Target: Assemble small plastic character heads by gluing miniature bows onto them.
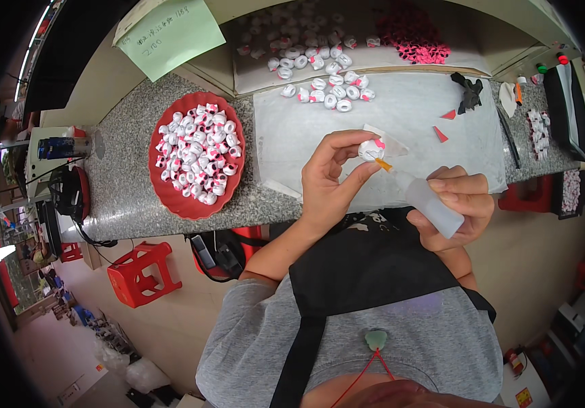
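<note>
Left hand (330, 178), pinching the white-and-pink piece (370, 150) above the pale sheet (280, 136), should brace it while the right hand (457, 207), wrapped around the bottle (426, 199) at near right, guides its orange tip (383, 164) lightly.

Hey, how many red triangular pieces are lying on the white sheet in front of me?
2. One red piece lies just left of the crumpled black thing; the other red piece lies nearer the right hand. More might be hidden.
</note>
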`<state>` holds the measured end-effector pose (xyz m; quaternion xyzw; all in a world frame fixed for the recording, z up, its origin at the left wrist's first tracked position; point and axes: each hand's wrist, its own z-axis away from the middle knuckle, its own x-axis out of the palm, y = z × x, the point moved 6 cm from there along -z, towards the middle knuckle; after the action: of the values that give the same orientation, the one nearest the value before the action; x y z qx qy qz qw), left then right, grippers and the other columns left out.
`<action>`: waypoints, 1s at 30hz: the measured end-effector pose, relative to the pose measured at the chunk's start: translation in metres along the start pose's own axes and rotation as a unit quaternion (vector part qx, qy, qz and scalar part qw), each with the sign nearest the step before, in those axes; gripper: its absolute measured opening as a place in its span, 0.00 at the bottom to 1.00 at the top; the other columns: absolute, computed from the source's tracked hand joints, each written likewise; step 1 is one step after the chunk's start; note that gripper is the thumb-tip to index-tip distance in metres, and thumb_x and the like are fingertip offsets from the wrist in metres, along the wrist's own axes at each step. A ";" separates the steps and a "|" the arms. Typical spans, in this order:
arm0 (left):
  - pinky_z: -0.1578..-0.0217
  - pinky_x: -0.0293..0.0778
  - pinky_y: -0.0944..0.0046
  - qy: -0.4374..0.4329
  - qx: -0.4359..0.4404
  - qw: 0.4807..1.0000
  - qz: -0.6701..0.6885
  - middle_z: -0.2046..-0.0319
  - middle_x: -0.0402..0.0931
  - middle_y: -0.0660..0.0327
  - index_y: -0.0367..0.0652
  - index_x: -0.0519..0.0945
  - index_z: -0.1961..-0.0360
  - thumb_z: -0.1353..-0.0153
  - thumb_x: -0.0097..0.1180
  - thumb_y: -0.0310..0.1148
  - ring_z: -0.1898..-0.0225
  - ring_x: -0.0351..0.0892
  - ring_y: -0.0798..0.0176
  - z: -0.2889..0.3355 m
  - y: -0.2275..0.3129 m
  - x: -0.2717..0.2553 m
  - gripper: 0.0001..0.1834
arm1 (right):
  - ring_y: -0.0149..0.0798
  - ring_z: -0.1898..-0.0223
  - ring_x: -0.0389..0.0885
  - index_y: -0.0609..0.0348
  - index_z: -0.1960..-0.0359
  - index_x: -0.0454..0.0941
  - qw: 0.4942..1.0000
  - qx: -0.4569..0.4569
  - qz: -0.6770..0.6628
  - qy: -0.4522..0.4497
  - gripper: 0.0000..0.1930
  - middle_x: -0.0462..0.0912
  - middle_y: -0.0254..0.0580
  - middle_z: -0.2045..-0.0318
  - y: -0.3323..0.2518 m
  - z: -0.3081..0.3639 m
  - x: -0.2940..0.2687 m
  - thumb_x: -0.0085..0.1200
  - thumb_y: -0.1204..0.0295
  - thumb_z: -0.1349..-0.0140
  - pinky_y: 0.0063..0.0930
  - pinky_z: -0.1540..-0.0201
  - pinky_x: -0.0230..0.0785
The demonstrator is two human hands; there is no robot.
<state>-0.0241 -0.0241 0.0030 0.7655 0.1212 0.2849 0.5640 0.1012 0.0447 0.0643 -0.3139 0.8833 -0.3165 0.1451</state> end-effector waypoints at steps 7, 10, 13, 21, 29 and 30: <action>0.57 0.63 0.68 -0.002 0.014 0.999 -0.037 0.59 0.65 0.53 0.34 0.64 0.60 0.55 0.50 0.16 0.57 0.66 0.64 0.001 0.000 -0.001 0.18 | 0.31 0.79 0.67 0.60 0.68 0.62 1.000 -0.002 -0.019 -0.021 0.21 0.67 0.44 0.72 -0.001 0.001 -0.001 0.59 0.79 0.64 0.23 0.76 0.62; 0.56 0.63 0.68 -0.003 0.021 0.999 -0.040 0.59 0.65 0.53 0.34 0.65 0.60 0.55 0.50 0.16 0.57 0.65 0.63 0.001 0.000 0.000 0.18 | 0.31 0.79 0.67 0.60 0.67 0.62 1.000 -0.003 -0.013 -0.021 0.20 0.67 0.45 0.72 -0.002 0.001 -0.002 0.58 0.80 0.64 0.23 0.76 0.62; 0.56 0.62 0.68 -0.002 0.023 0.999 -0.047 0.59 0.65 0.53 0.34 0.65 0.60 0.55 0.50 0.16 0.56 0.65 0.63 0.001 0.001 -0.001 0.18 | 0.32 0.78 0.67 0.58 0.66 0.62 1.000 0.003 -0.003 -0.026 0.24 0.66 0.44 0.70 -0.002 0.002 -0.003 0.60 0.81 0.67 0.23 0.76 0.62; 0.57 0.64 0.69 0.009 -0.036 0.999 0.016 0.61 0.67 0.54 0.34 0.64 0.59 0.55 0.50 0.16 0.59 0.68 0.64 -0.002 -0.004 -0.002 0.19 | 0.32 0.76 0.69 0.57 0.65 0.61 1.000 -0.001 0.008 -0.019 0.26 0.66 0.44 0.69 0.002 0.002 -0.011 0.61 0.82 0.69 0.22 0.75 0.63; 0.59 0.66 0.69 0.106 -0.032 0.988 0.107 0.64 0.68 0.58 0.35 0.65 0.60 0.55 0.49 0.15 0.62 0.69 0.67 -0.014 -0.015 -0.044 0.18 | 0.35 0.68 0.72 0.60 0.66 0.61 0.954 0.299 0.001 0.012 0.14 0.67 0.41 0.68 0.098 -0.004 -0.031 0.48 0.83 0.56 0.22 0.71 0.68; 0.59 0.66 0.69 0.102 -0.031 0.988 0.109 0.64 0.68 0.58 0.35 0.65 0.60 0.55 0.49 0.15 0.62 0.69 0.67 -0.015 -0.017 -0.046 0.18 | 0.34 0.67 0.72 0.61 0.66 0.61 0.937 0.348 -0.011 -0.014 0.13 0.67 0.40 0.68 0.121 -0.005 -0.029 0.47 0.83 0.55 0.21 0.72 0.68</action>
<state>-0.0677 -0.0302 -0.0235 0.7232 0.0852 0.4251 0.5376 0.0648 0.1389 -0.0088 -0.2578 0.7121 -0.6015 0.2540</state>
